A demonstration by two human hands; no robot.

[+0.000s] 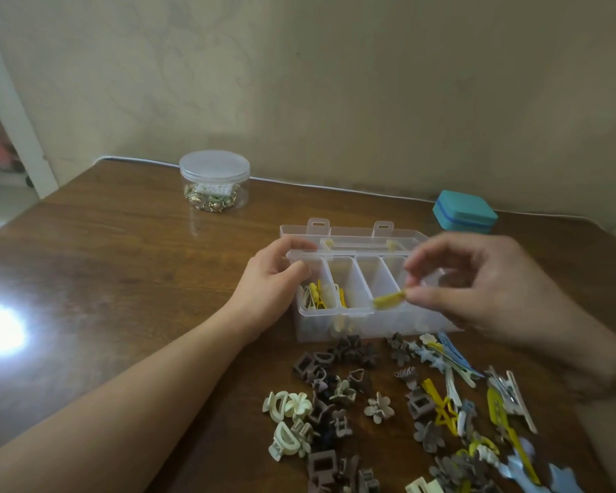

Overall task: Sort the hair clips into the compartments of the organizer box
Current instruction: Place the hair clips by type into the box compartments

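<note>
Yellow clip (389, 301) pinched at one end between my right hand's (484, 290) thumb and forefinger, the other fingers loosely curled above it; it hangs over the box (335, 330), above the front wall of the third compartment from the left. My left hand (272, 275) grips the box's left end, thumb on the near side and fingers curled over the far rim, steadying it. The box is clear plastic with its lid hinged back toward the table's far edge. Its two leftmost compartments already hold yellow and cream clips; the third looks bare, and the rightmost is hidden behind my right hand.

I judge this the placing step for one yellow clip, with the sort barely begun. Next I must decide where it belongs: it seems to match the yellows on the left, so the move would call for carrying it left over the dividers and letting go low enough that it doesn't bounce out.

The pile (399, 410) of unsorted clips, brown, cream, blue and yellow, lies on the table (128, 250) at the near edge, right in front of the box. A lidded jar (214, 179) sits near the far edge to the left, a teal case (464, 216) near the far right corner.
</note>
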